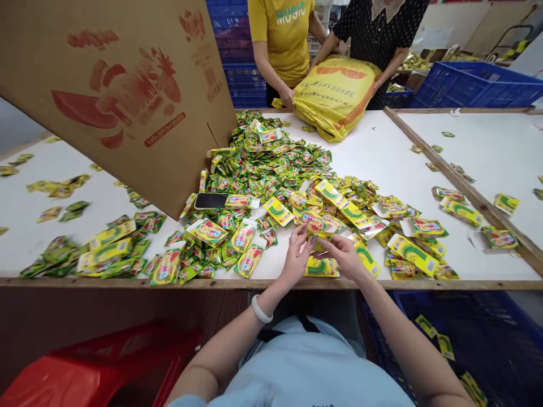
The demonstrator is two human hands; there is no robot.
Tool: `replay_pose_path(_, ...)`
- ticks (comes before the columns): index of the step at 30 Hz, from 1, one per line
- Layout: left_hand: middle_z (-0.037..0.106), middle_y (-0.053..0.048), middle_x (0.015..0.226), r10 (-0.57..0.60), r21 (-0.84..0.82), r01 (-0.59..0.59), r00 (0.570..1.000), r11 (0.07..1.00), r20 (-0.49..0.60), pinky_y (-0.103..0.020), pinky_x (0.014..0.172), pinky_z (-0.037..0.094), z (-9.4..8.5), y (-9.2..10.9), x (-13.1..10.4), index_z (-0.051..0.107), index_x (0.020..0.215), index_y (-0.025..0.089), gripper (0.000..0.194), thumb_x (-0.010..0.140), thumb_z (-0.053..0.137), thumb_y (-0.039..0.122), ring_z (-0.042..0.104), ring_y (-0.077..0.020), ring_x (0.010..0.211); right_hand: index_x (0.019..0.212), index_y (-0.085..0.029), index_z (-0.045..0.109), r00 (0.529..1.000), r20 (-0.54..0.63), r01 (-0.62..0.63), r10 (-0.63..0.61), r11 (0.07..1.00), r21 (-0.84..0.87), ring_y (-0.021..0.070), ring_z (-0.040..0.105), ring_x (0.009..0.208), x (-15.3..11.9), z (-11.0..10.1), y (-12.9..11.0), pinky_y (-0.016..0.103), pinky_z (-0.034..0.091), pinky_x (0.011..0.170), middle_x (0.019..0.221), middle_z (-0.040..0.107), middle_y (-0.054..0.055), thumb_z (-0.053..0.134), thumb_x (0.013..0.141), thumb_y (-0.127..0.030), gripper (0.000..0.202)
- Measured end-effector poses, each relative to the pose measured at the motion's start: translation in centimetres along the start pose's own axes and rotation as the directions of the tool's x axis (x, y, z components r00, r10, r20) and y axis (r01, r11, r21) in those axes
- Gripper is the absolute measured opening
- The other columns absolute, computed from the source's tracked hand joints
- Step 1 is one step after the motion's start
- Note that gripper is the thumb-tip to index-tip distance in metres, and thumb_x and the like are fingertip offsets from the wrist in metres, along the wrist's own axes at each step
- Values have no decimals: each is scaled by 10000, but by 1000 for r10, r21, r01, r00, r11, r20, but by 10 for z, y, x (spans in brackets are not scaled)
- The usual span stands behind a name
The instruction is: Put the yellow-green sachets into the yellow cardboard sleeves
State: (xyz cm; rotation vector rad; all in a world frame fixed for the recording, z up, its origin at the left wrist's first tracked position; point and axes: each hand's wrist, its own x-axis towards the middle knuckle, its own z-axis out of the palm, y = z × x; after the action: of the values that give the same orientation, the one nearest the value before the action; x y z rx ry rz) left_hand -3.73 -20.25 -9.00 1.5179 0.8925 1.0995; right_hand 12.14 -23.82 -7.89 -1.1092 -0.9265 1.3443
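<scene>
Near the front edge of the white table, my left hand and my right hand meet at a small yellow packet. The fingers of both hands are closed on it, and part of it is hidden behind them. Just below lies a flat yellow box, with another yellow box right of my right hand. A big heap of small green packets spreads beyond my hands, with yellow packets and several small printed boxes on top. A dark phone lies on the heap to the left.
A tall cardboard carton stands tilted at the left. Across the table two people hold a yellow sack. A wooden strip divides the table at right. Below are a blue crate and a red stool.
</scene>
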Motion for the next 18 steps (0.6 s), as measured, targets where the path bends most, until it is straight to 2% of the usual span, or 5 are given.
replay_pose_path(3, 568, -140, 1302, 31, 293, -75, 988, 953, 153, -464, 1055, 438, -3, -3, -5, 576, 1263, 206, 378, 974, 521, 444, 538, -270, 1228, 879, -192, 702, 981, -177, 74, -75, 997, -10, 163, 667, 538, -7, -24, -9, 293, 588, 518, 670, 696, -1, 809, 728, -530, 385)
replay_pose_path(6, 599, -141, 1244, -57, 597, -255, 890, 761, 452, -485, 1001, 454, -7, -6, -9, 546, 1277, 199, 461, 901, 649, 444, 554, -310, 1178, 938, -185, 712, 949, -294, 116, -112, 993, -1, 154, 659, 510, -18, -49, -14, 270, 564, 462, 685, 705, 2, 831, 714, -509, 411)
replay_pose_path(11, 565, -225, 1328, -124, 733, -519, 773, 441, 622, -493, 994, 444, -9, -15, 0, 468, 1388, 135, 592, 868, 677, 327, 536, -372, 1239, 910, -182, 709, 936, -341, 103, -90, 994, 20, 143, 662, 504, -34, -65, -10, 274, 570, 439, 822, 737, 26, 844, 702, -498, 401)
replay_pose_path(15, 511, -267, 1408, -94, 784, -481, 827, 393, 554, -565, 1090, 366, -20, -25, 12, 403, 1446, 79, 678, 839, 635, 270, 485, -398, 1310, 908, -190, 716, 941, -329, 100, -73, 993, 64, 133, 637, 506, -38, -59, -4, 253, 549, 416, 773, 716, 11, 840, 720, -472, 361)
replay_pose_path(18, 552, -213, 1359, -7, 735, -361, 896, 574, 445, -539, 1073, 414, -29, -28, 15, 446, 1431, 122, 644, 806, 591, 184, 529, -350, 1263, 907, -191, 718, 944, -322, 97, -68, 992, 76, 129, 623, 520, -39, -52, -4, 257, 550, 418, 788, 712, 11, 845, 711, -464, 359)
